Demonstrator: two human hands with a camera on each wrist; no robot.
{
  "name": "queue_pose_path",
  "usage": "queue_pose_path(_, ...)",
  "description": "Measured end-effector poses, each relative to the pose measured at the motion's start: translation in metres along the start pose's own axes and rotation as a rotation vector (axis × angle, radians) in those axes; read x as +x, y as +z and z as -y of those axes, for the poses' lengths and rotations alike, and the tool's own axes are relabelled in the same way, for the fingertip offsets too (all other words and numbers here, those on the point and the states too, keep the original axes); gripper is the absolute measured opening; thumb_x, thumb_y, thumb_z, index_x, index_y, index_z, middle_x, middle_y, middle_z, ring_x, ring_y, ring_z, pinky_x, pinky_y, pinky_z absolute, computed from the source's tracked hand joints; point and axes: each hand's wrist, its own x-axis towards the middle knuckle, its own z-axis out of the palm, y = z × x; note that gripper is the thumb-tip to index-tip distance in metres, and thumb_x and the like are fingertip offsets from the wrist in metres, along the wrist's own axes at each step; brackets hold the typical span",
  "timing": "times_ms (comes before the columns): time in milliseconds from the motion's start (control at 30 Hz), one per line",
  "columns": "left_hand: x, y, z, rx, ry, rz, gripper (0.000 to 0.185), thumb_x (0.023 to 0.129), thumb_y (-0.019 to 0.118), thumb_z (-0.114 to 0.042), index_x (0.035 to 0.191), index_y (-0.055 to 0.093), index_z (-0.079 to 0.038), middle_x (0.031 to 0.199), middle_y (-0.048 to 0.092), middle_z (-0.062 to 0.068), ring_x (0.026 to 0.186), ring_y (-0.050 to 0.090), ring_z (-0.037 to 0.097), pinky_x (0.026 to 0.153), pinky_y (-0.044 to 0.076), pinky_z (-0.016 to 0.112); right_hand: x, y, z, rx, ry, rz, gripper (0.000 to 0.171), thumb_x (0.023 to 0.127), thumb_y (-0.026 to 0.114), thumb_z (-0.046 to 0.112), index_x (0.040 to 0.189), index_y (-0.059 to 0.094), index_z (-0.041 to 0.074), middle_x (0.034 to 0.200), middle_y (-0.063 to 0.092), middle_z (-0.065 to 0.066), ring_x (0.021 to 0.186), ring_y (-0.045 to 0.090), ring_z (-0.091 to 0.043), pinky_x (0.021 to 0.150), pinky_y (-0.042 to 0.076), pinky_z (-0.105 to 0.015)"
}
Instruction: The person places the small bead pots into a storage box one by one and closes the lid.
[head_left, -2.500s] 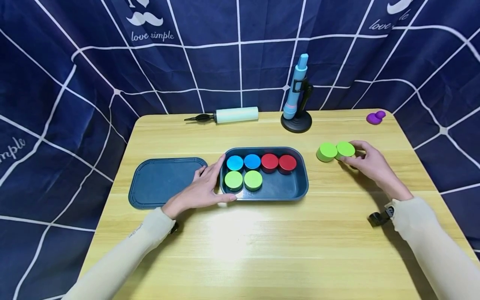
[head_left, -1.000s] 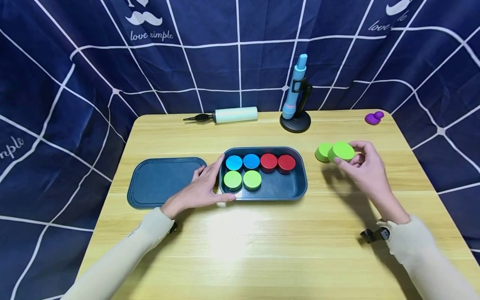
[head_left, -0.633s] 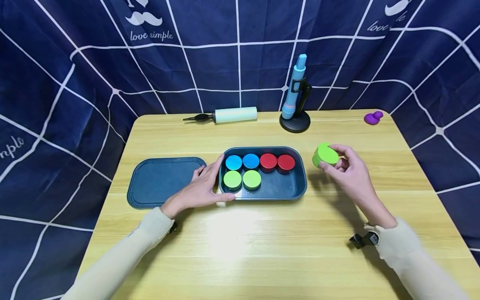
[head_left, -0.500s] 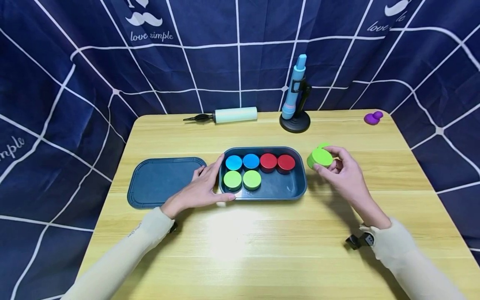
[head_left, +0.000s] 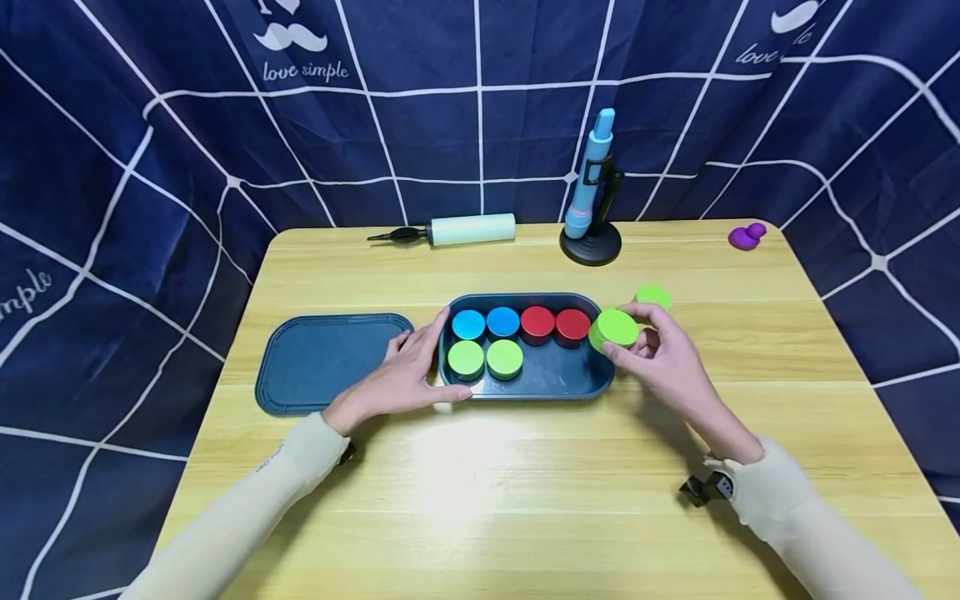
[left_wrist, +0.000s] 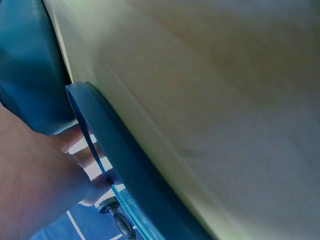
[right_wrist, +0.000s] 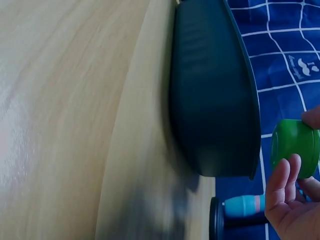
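My right hand (head_left: 663,354) pinches a short green cylinder (head_left: 615,327) between thumb and fingers, tilted over the right end of the dark blue box (head_left: 562,382). In the right wrist view this green cylinder (right_wrist: 292,142) hangs above the box wall (right_wrist: 215,90). My left hand (head_left: 401,379) rests at the box's left end, fingers extended, the thumb along the front rim. Inside the box, two blue cylinders (head_left: 468,325) and two red cylinders (head_left: 537,323) form the back row. Two green cylinders (head_left: 466,359) sit front left. Another green cylinder (head_left: 654,296) is partly hidden behind my right hand.
Left of the box lies a flat dark blue lid (head_left: 322,367), partly under my left hand. Along the back stand or lie a white hand pump (head_left: 472,230), a light blue pen-like device (head_left: 590,179) on a black stand and a purple knobbed piece (head_left: 746,237).
My right hand has lifted one green cylinder away from its neighbour on the table and carried it left, over the box's right end. The left hand stays at the box.
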Motion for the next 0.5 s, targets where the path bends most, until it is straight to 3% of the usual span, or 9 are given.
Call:
queue_pose_path(233,0.001,-0.001,0.0,0.002,0.003,0.0,0.129,0.092,0.076,-0.072,0.175,-0.015,-0.031,0.182,0.01,0.001,0.165,0.016,0.03,0.125,0.001,0.069,-0.001,0.007,0.006,-0.034,-0.01,0.045,0.059,0.094,0.088,0.01,0.146,0.06,0.005,0.088,0.063,-0.012,0.075,0.06,-0.017,0.065,0.049,-0.021)
queue_pose_path(500,0.001,-0.001,0.0,0.0,0.007,-0.001,0.129,0.093,0.075,-0.072,0.175,-0.015,-0.031,0.182,0.011,0.001,0.166,0.016,0.03,0.125,0.001,0.069,0.003,0.021,0.009,-0.168,-0.074,0.068,0.055,0.09,0.092,0.018,0.137,0.065,0.007,0.091,0.064,-0.008,0.075,0.062,-0.021,0.065,0.05,-0.022)
